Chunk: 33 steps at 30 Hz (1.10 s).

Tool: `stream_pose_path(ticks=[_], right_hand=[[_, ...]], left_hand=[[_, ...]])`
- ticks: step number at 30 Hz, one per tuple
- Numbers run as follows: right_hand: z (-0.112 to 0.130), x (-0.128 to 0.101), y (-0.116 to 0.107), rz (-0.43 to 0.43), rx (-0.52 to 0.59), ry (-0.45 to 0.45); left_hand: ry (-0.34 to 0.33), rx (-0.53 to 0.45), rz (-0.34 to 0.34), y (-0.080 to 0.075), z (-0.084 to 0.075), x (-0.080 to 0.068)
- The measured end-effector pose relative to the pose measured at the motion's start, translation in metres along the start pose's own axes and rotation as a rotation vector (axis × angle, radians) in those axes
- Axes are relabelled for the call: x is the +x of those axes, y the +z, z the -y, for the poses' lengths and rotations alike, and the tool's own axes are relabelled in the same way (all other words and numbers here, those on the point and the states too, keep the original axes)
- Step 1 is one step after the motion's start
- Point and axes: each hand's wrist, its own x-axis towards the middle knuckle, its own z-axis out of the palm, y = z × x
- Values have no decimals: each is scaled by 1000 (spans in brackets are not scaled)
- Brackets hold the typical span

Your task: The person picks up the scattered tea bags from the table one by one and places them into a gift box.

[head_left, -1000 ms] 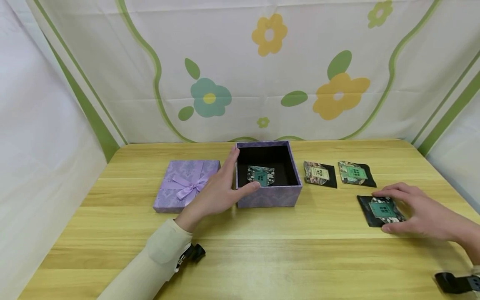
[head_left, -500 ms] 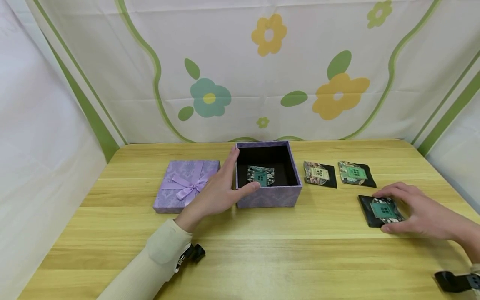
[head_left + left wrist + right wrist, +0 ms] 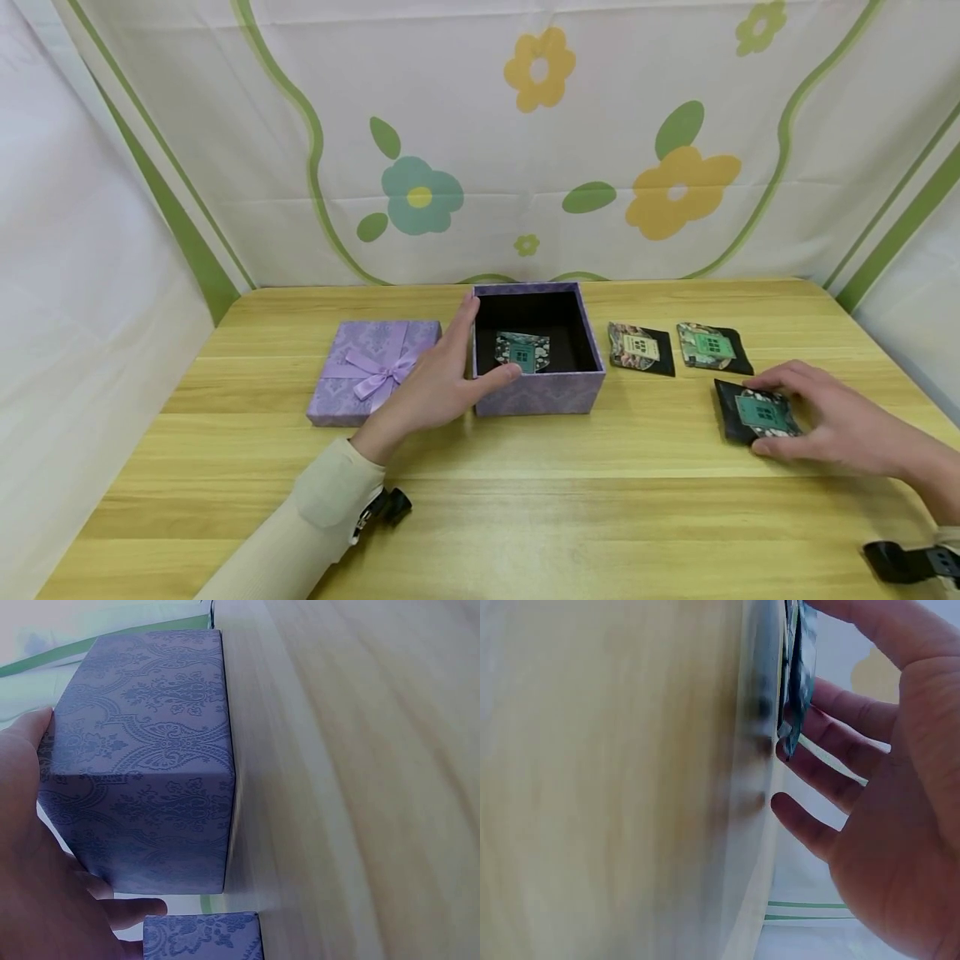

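An open purple patterned box stands mid-table with one black tea sachet lying inside. My left hand rests against its left wall with straight fingers, and the thumb lies along the front rim. My right hand pinches another black sachet with a green label between thumb and fingers at the right of the table. That sachet's edge is tilted up off the wood.
The box's lid with a lilac bow lies left of the box. Two more sachets lie side by side right of the box. The wooden table is ringed by a flowered cloth backdrop.
My right hand has drawn the green-label sachet slightly left and tipped it up off the table. The left hand and box have not moved.
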Motion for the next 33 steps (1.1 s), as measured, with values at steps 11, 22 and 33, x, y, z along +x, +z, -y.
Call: stream_pose_path(ticks=[11,22,33], right_hand=[[8,1,1,-8,3,-5],[14,-2,3,78,32,-11],[17,3,3,94,-44,-31]], left_hand=[[0,6,-4,1,2,0],[-5,2,-3,0,1,0],[-9,2,-4,0,-1,-1]])
